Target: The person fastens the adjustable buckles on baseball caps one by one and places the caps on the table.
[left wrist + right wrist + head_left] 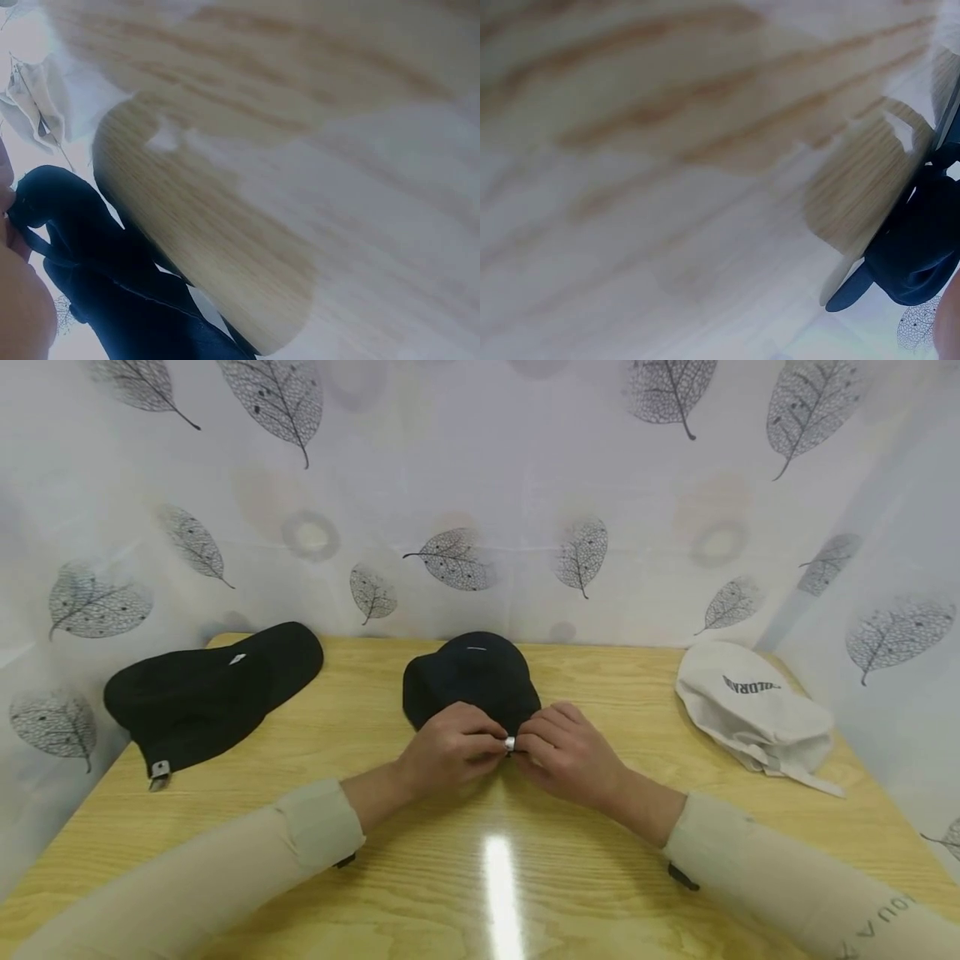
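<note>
A dark navy cap [480, 672] lies at the middle of the table, its back strap towards me. At the strap sits a small silver metal buckle [510, 744]. My left hand [453, 743] pinches the strap on the buckle's left side. From the right, my right hand [570, 752] pinches it too, so both hands' fingertips nearly meet. The left wrist view shows the dark cap [127, 277] beside part of the left hand [22, 307]. In the right wrist view the cap [919, 240] appears at the right edge. Fingers cover part of the strap.
A black cap [217, 693] with a metal strap clasp lies on the left of the wooden table [420, 877]. On the right is an off-white cap [750, 710] with dark lettering and a loose strap. A leaf-patterned curtain [517, 477] hangs behind and at both sides.
</note>
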Demonstrator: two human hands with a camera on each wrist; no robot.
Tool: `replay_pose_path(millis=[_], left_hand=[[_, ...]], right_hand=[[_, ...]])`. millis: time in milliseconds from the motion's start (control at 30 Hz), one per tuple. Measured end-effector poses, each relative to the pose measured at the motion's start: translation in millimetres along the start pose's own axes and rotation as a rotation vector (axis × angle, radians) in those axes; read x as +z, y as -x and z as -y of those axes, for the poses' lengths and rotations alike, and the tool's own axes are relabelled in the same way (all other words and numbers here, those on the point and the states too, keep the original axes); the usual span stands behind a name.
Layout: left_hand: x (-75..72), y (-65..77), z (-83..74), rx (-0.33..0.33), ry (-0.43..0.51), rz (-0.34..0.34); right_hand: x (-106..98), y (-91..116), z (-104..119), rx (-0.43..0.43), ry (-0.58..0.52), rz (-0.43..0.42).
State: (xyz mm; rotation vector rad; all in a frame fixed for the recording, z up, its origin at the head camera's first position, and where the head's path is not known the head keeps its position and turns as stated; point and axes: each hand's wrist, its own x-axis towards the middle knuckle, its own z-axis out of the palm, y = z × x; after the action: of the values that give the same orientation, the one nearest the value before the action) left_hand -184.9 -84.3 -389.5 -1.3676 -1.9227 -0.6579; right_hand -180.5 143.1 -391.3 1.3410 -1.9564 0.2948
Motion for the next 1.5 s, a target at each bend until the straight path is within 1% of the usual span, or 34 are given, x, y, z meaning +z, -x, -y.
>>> replay_pose_path(millis=[167,467,767,1233,1500], left_hand=[[0.2,-0.7,-0.4,0.003,-0.012,-0.003],[0.4,-1.9,-2.4,-0.001,-0.031,0.0],[1.9,-1.4,-1.4,0.012,-0.026,-0.006],[2.4,0.0,-1.0,-0.002,-0.026,0.008],[3.0,-0.4,-1.5,-0.005,-0.028,0.007]], right_hand=[[-1.2,-0.3,0.2,-0.002,-0.026,0.01],[-2.0,0.5,0.8,-0.001,-0.027,0.021],[-1.7,-0.1,0.1,-0.008,-0.025,0.011],[-0.1,-0.3,-1.8,-0.024,-0.011,-0.016],[0.4,1.1,-1.1,-0.014,0.004,-0.018]])
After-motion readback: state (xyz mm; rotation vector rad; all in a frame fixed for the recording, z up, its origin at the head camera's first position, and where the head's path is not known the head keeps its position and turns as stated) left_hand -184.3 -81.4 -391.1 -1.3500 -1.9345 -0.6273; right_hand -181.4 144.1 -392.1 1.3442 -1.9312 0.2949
